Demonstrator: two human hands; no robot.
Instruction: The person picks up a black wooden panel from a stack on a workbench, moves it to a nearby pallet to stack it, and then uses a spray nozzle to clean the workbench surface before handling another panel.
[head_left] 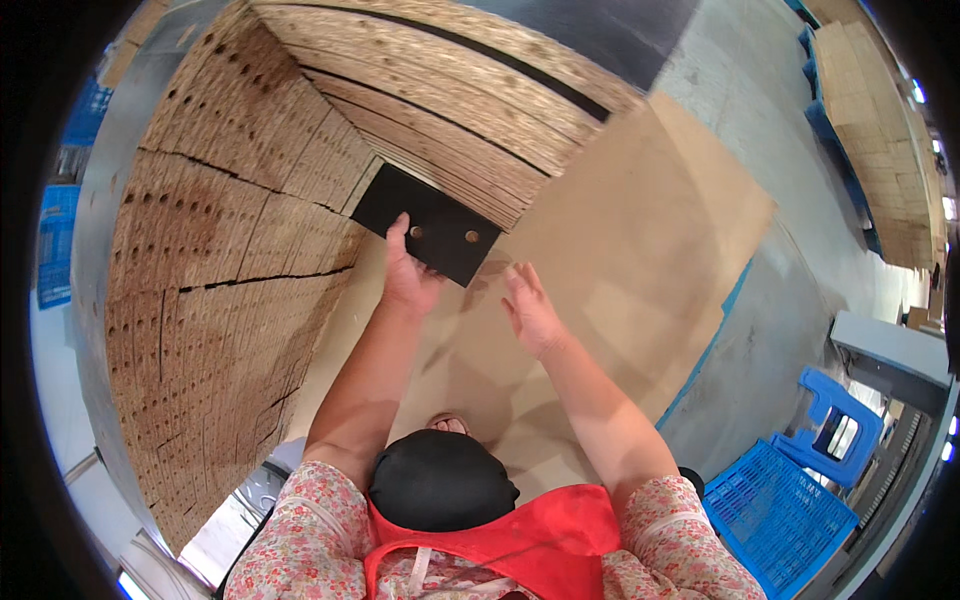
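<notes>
A black rectangular panel (435, 205) with two round holes is tilted in front of me, close to the corner where two stacks meet. My left hand (412, 278) grips its near edge, thumb on top and the other fingers hidden beneath. To the right of the panel, my right hand (531, 308) is apart from it, fingers stretched out and nothing in them. At the left rises a tall stack of chipboard pieces (230, 235) with rows of drilled holes in their edges. Beyond the panel stands another stack of chipboard boards (430, 85), some with black faces.
A large brown sheet (640, 230) covers the floor under my hands. At the lower right are a blue plastic basket (775, 520) and a blue stool (835, 425) beside a grey metal frame (890, 345). Piled boards (875, 140) rest on a blue pallet at the far right.
</notes>
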